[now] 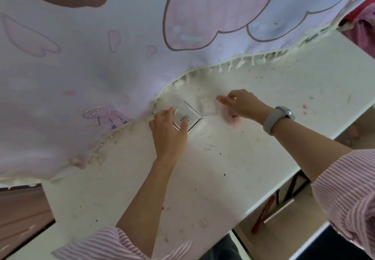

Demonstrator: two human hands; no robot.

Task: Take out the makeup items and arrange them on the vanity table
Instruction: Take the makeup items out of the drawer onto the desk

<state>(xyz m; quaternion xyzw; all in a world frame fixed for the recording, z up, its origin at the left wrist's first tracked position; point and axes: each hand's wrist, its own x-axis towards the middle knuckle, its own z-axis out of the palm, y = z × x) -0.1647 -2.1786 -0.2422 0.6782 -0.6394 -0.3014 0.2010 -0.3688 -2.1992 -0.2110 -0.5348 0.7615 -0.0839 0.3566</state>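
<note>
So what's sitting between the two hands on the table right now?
In the head view, a small clear square case lies on the table between the left hand, which grips the larger square compact, and the right hand.

My sleeves (349, 180): pink-and-white stripes. Wristband (274, 120): grey. Surface (233, 168): off-white, dark specks, pink smudge (235, 120). Cloth (81, 56): pale lilac, pink cartoon shapes outlined brown, cream tassel fringe. Compact (187, 117): white, dark lettering.
</note>
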